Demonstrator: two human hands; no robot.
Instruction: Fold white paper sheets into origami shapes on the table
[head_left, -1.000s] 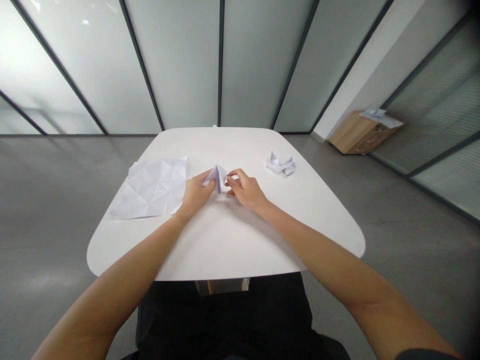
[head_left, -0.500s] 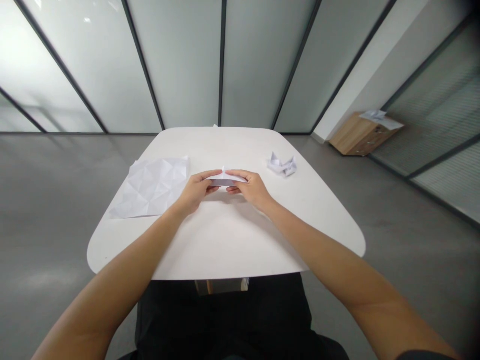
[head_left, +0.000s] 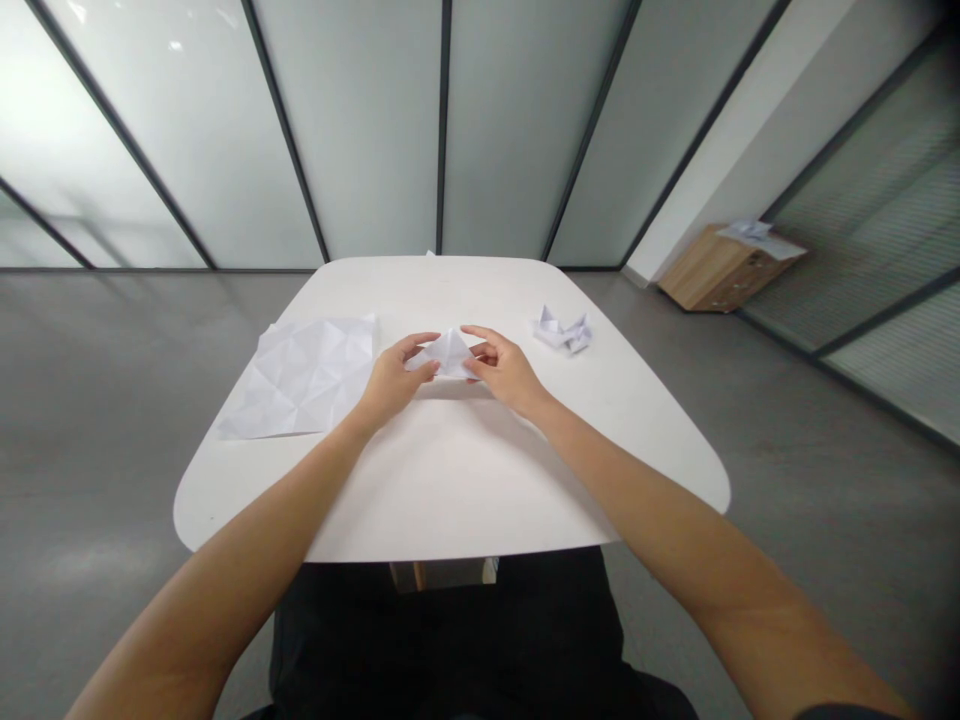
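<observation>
Between my hands, just above the middle of the white table, is a folded white paper [head_left: 450, 353] with a pointed peak at its top. My left hand [head_left: 396, 378] pinches its left end, thumb on the near side. The right end is gripped by my right hand [head_left: 506, 375], its thumb on the near face and its index finger raised near the peak. Creased, unfolded paper sheets [head_left: 307, 375] lie flat to the left of my left hand. A folded paper piece [head_left: 562, 332] with upturned points rests to the right.
The white table [head_left: 450, 490] has rounded corners, and its near edge is close to my lap. A wooden cabinet [head_left: 724, 268] with papers on top stands on the floor at the far right. Frosted glass panels [head_left: 367, 130] rise behind the table.
The folded paper has been tilted, so its peaked face shows instead of its long, narrow edge. My fingers have shifted away from the peak, with both thumbs now on the near side.
</observation>
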